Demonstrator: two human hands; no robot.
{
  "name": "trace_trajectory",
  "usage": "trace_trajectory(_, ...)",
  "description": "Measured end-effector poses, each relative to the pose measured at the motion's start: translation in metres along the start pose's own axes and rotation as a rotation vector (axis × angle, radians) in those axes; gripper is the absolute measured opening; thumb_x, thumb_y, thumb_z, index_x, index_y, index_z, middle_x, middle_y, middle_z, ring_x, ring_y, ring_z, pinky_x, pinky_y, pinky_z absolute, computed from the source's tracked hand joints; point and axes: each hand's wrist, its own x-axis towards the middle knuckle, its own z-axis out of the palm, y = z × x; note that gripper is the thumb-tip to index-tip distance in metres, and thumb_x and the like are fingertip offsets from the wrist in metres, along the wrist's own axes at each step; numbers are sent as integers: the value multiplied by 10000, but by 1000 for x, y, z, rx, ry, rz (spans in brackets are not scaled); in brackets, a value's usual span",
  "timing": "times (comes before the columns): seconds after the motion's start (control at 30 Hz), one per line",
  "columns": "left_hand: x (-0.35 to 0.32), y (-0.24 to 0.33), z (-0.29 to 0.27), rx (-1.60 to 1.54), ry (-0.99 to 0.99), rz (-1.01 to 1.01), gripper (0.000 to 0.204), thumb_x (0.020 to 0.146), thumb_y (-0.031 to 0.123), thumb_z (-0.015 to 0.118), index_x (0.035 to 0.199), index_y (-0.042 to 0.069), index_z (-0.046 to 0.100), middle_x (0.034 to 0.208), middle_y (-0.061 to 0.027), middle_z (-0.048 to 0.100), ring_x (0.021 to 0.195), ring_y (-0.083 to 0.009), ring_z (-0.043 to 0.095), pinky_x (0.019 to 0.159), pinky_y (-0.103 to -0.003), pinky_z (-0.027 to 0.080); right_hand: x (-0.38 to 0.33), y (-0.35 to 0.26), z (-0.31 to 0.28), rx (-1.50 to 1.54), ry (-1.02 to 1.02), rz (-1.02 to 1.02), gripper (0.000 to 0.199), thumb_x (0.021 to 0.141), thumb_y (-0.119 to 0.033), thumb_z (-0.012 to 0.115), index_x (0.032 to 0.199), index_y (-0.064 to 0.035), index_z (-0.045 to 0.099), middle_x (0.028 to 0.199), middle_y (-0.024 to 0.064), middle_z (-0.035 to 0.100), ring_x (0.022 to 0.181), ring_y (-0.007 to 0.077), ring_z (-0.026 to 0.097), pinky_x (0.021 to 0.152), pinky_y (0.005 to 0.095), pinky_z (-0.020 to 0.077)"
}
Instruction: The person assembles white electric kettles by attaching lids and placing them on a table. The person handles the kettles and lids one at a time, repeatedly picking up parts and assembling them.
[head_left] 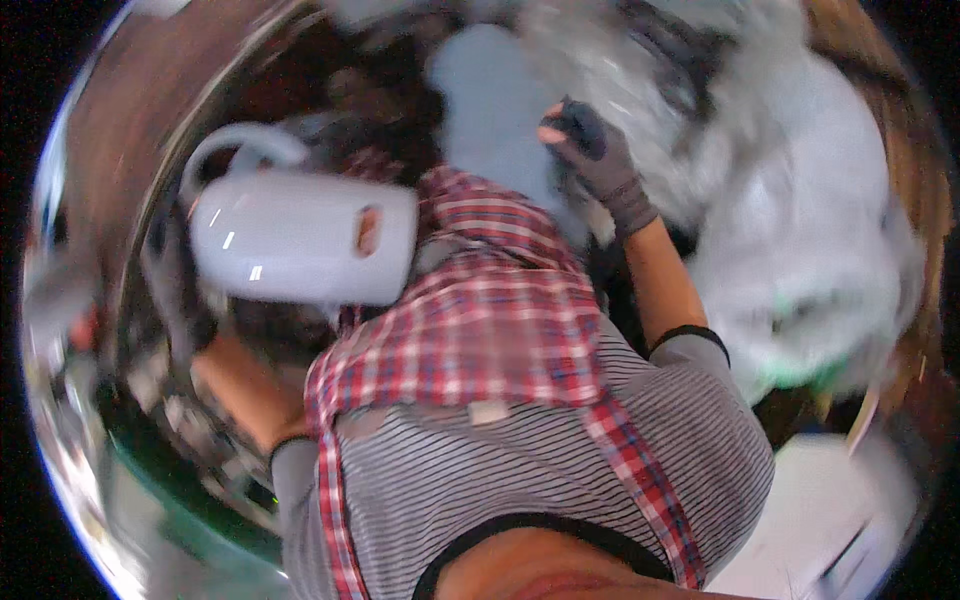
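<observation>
A glossy white kettle (300,238) lies on its side above my lap, with a curved handle at its upper left and an oval opening or window showing reddish brown. My left hand (178,280), in a dark glove, grips it at the left end; its fingers are partly hidden behind the body. My right hand (598,160) wears a grey glove with dark palm and bare fingertips. Loosely bent, with thumb and finger apart, it shows nothing between them. It hovers by the right edge of a blue-grey flat surface (500,105), near clear plastic wrapping (640,110). Motion blurs both hands.
A large white, plastic-wrapped bundle (800,240) fills the right side. Below it stands a white box-like surface (810,510). A dark round rim (135,240) curves along the left, around blurred clutter, with a green edge (190,495) lower down. My red plaid apron (470,320) covers my lap.
</observation>
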Motion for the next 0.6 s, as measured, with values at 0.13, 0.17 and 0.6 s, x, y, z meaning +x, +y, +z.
trace_trajectory(0.13, -12, -14, -17, -65, -117, 104, 373, 1035, 220, 499, 1278, -55, 567, 1238, -129, 609, 1103, -208, 569, 981, -351, 451, -122, 35, -116, 326, 302, 589, 260, 929, -214, 662, 1129, -49, 667, 1031, 27, 680, 875, 139, 643, 784, 271, 512)
trace_trajectory(0.17, -10, -17, -20, -351, -123, -111, 386, 1039, 227, 484, 1307, -43, 551, 1246, -123, 602, 1120, -220, 554, 1018, -353, 422, -163, 41, -129, 368, 280, 800, 302, 932, -246, 660, 1161, -48, 658, 1047, 32, 680, 889, 142, 646, 803, 271, 512)
trace_trajectory(0.6, 34, 10, -39, -199, -139, -49, 455, 1064, 256, 380, 1420, -21, 445, 1434, -115, 478, 1299, -227, 444, 1136, -361, 306, -307, 202, -56, -729, -184, 1445, 969, 863, -568, 630, 1580, -117, 161, 1611, 226, 183, 1419, 478, 293, 1154, 520, 295)
